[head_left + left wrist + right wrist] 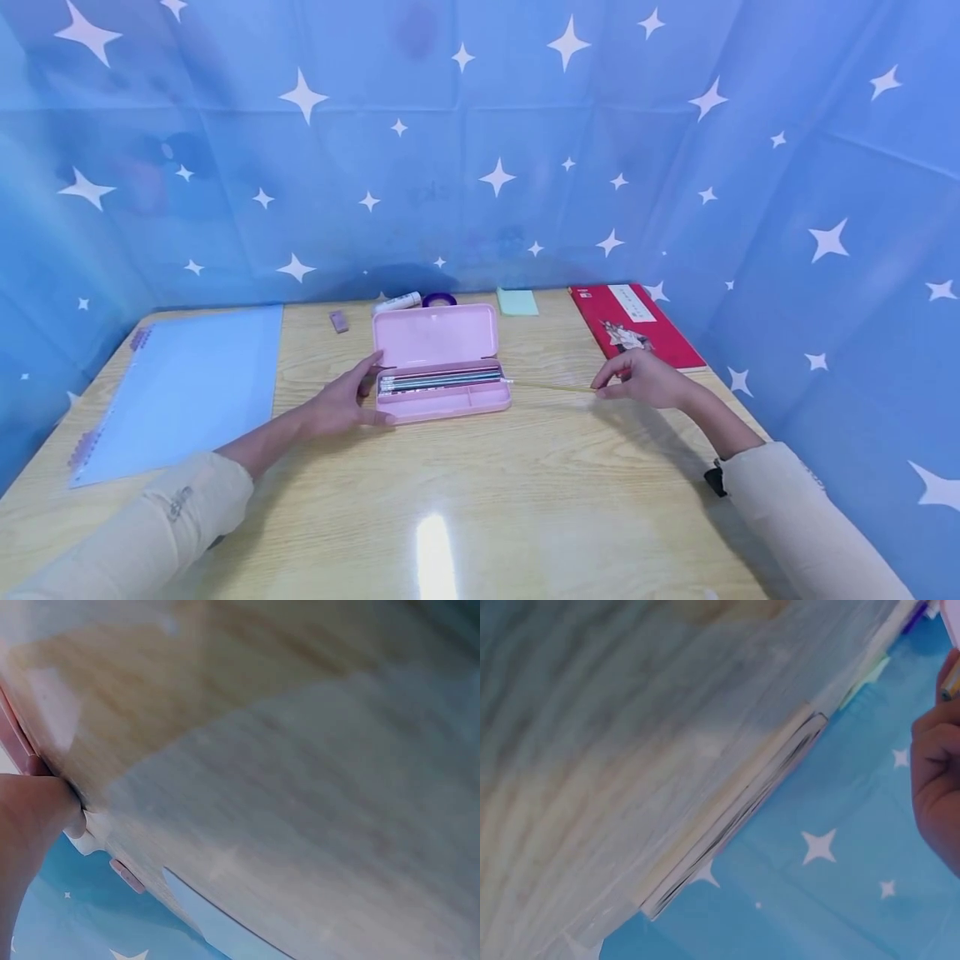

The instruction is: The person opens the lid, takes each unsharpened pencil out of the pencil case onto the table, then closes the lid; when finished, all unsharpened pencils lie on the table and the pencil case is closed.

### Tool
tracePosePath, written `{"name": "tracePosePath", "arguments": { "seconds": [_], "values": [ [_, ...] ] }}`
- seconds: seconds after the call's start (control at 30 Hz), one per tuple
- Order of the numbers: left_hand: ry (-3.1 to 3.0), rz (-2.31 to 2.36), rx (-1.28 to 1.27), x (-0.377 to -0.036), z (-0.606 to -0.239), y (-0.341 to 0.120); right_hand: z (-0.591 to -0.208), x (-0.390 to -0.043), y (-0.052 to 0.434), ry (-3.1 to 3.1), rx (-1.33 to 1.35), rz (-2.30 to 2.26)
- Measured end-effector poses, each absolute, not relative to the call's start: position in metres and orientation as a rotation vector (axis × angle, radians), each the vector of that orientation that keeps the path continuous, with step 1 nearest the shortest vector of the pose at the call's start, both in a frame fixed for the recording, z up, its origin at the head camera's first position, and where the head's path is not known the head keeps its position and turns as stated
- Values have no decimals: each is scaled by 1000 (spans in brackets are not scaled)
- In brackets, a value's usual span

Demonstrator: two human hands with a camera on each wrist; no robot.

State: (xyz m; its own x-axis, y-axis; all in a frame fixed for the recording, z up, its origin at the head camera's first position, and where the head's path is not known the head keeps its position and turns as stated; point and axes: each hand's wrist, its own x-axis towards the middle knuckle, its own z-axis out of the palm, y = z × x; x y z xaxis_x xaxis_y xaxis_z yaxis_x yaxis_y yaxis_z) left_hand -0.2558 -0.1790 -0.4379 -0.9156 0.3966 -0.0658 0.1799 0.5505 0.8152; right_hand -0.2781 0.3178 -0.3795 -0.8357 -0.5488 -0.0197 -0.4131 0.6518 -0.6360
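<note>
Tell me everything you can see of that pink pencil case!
The pink pencil case lies open on the table, smooth and hard-looking, its lid tilted up behind. Several pencils lie in the long rear compartment; a divider splits the front section into a longer left part and a shorter right one. The left hand grips its left end. A yellow pencil meets or nears its right edge.

A blue cloth backdrop [420, 167], printed with white four-pointed stars [498, 177], rises behind the counter [525, 467] and wraps round both sides — pressed creases run across it, and softer folds hang at right. The counter is pale, wood-grained and glossy — a bright white glare [435, 558] streaks its near part.
</note>
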Motion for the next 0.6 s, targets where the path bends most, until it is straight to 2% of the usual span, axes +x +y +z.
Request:
{"name": "tracePosePath", "arguments": {
  "seconds": [0.6],
  "values": [
    [2517, 1308, 484, -256, -437, -180, -393, -279, 292, 2472, -955, -918]
  ]
}}
